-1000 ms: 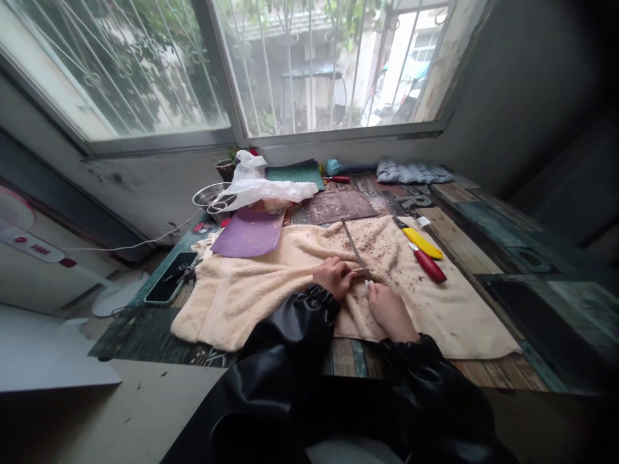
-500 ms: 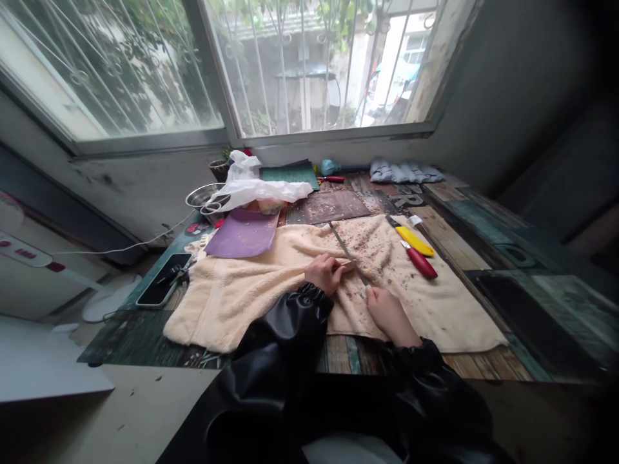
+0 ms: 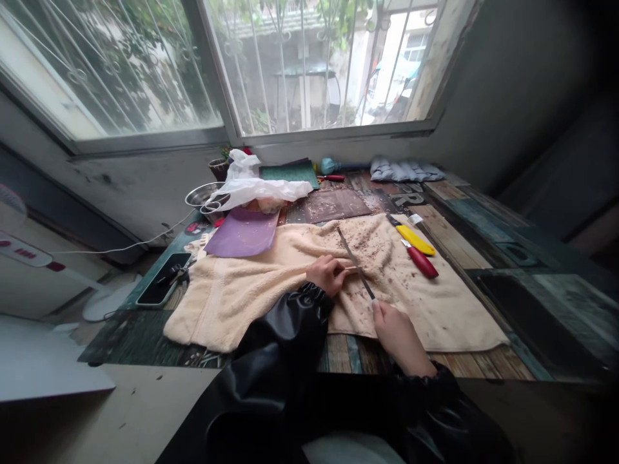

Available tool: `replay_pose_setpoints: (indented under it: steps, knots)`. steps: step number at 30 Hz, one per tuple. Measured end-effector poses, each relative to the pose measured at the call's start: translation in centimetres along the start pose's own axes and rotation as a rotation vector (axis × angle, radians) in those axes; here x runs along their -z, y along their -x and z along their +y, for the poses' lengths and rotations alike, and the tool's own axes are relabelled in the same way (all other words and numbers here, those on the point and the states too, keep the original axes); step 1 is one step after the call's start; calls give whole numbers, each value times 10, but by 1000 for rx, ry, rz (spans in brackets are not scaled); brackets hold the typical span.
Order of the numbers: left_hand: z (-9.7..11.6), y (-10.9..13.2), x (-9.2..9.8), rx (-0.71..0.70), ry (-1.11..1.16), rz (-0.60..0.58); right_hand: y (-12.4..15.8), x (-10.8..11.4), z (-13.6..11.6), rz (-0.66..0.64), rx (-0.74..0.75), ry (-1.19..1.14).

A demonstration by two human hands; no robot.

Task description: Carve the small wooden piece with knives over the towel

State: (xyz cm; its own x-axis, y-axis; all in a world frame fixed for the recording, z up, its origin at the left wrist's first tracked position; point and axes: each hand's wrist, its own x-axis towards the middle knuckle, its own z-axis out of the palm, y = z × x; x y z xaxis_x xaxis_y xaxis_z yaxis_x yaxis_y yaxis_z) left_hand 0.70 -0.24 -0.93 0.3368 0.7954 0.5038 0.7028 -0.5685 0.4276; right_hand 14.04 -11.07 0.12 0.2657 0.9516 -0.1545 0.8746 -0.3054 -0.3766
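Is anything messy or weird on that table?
Yes: little brown bits are scattered across the beige towel, mostly beyond the right hand, and more on the brown mat behind. They look messy, like spilled crumbs. The towel is also rumpled near the left hand, not flat.

Matt metal strip, fluffy cloth towel, smooth glossy sleeves

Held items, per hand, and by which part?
Right hand: thin dark tool, by its near end. Left hand: small light-coloured piece, by its left end; fingers hide the rest.
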Motion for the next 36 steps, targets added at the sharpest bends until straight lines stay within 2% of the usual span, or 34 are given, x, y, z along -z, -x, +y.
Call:
replay_pose_setpoints:
  steps: [7, 16, 23, 36]
  knots:
    - [1, 2, -3, 11, -27, 30, -9, -2, -7, 20, 11, -1]
    - [-1, -2, -3, 76, -29, 25, 24, -6, 17, -6, 8, -31]
    - [-1, -3, -2, 98, -9, 8, 39, -4, 22, -17, 1, -107]
    - [-3, -3, -1, 61, -18, 22, 36, -11, 28, -6, -5, -108]
